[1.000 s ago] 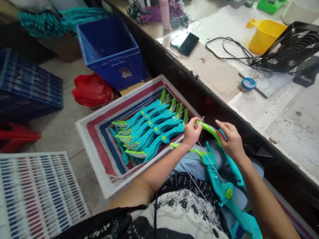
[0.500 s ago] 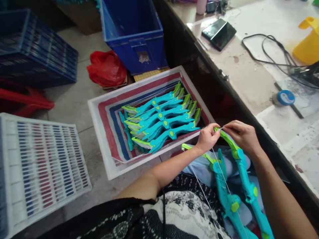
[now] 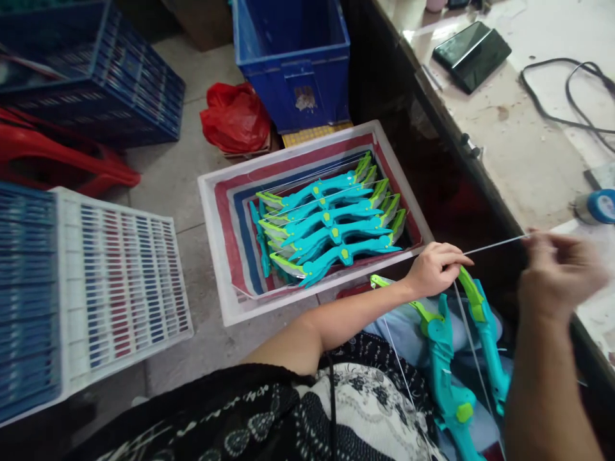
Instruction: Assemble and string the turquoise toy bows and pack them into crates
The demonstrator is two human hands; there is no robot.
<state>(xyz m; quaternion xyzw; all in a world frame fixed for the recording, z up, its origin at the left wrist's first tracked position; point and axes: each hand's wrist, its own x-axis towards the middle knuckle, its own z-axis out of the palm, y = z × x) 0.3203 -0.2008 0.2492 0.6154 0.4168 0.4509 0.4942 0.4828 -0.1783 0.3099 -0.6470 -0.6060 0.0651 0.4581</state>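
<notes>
Two teal-and-green toy bows rest across my lap. My left hand (image 3: 435,269) is closed on the green tip of the farther toy bow (image 3: 489,342), its fingers at the spot where the string passes. A white string (image 3: 497,244) runs taut from that tip to my right hand (image 3: 557,275), which pinches its end out to the right and is blurred. Down from the tip the string also runs along the bow. The nearer toy bow (image 3: 444,358) lies beside it, untouched, with its own string (image 3: 398,362) hanging slack-looking to the left.
A white crate (image 3: 216,256) lined with striped cloth holds several finished-looking toy bows (image 3: 336,218). Around it are a blue bin (image 3: 293,83), a red plastic bag (image 3: 235,121) and a white slatted basket (image 3: 125,288). The workbench (image 3: 519,153) carries a phone (image 3: 473,56), a cable and a blue-lidded jar (image 3: 600,206).
My right hand has moved away to the right, drawing the string out straight from the bow tip. My left hand stays on the tip. The view has shifted to the right.
</notes>
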